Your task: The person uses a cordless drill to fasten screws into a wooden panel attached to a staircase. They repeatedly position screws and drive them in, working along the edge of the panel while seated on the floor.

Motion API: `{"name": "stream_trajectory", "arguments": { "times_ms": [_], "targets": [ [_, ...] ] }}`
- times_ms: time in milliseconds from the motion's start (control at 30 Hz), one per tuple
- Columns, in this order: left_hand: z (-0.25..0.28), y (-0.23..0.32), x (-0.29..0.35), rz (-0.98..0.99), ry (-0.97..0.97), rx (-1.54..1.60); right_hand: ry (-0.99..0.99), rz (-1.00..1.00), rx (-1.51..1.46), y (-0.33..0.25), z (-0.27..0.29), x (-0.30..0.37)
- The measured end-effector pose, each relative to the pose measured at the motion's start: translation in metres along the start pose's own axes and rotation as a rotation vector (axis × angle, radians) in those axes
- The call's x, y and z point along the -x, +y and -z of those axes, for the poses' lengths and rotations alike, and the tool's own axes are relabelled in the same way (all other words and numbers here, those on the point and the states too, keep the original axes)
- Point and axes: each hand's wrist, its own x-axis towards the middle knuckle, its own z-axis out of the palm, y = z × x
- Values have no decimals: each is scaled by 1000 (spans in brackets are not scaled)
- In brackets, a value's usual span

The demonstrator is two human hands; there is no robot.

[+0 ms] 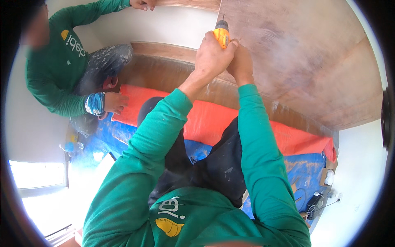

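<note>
Both my arms stretch forward in green sleeves and hold a yellow and black cordless drill (222,36). My left hand (212,57) is wrapped round the drill's body from the left. My right hand (240,61) closes round it from behind, and the handle is hidden by the two hands. A thin bit points up from the drill's chuck, close to the left edge of a large wooden panel (296,53). Whether the bit touches the wood I cannot tell. The panel's surface looks dusty, with pale smears.
At left a co-worker in a green sweatshirt (53,78) crouches, one hand up on a wooden strip (189,4). A red sheet (205,119) lies over a blue tarp (304,168) below me. A black power adapter (314,202) with cables sits by the right wall.
</note>
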Motion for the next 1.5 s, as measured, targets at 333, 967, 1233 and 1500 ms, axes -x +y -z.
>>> {"name": "stream_trajectory", "arguments": {
  "times_ms": [333, 967, 1233, 1500],
  "targets": [
    [-15, -11, -7, -156, 119, -34, 1, 54, -20, 4, 2, -2],
    [-16, -5, -11, -143, 119, -65, -24, 13, -33, 2, 9, -3],
    [-16, -5, -12, -146, 109, -51, -19, 40, -35, 5, 5, -6],
    [-16, -9, -16, -186, 134, -84, -16, 26, -33, 4, 4, -9]
  ]
}}
